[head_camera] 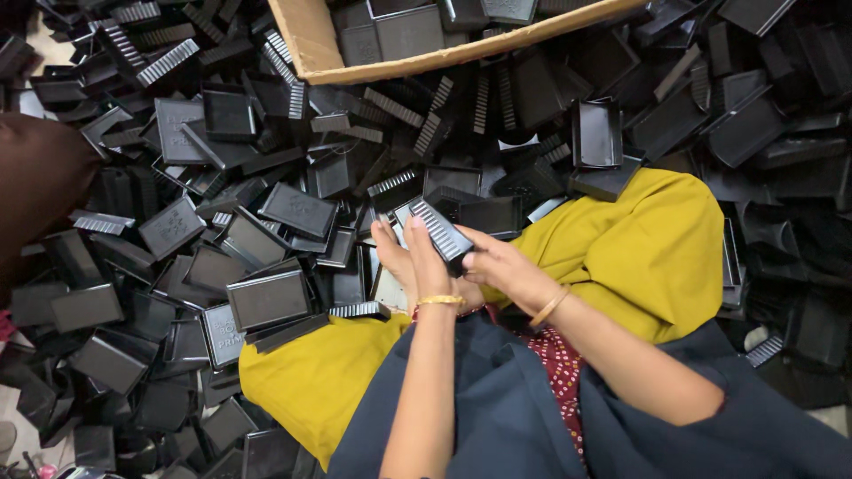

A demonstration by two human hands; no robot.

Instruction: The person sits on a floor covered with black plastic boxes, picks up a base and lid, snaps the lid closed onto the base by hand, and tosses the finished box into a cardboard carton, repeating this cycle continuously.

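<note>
Both my hands meet over my lap and grip one black rectangular plastic piece with a ribbed grille face (441, 230). My left hand (410, 259) cups it from below and the left, a gold bangle on that wrist. My right hand (499, 266) pinches its right end, with a bangle on that wrist too. The piece is tilted, its ribbed side up. A light-coloured flat part (389, 288) shows just under my left palm.
A deep heap of black plastic trays and ribbed covers (266, 300) surrounds me on all sides. An open cardboard box (312, 43) with more black parts lies at the top. My knees under yellow cloth (648, 257) fill the centre; a brown bag (40, 177) sits at the left.
</note>
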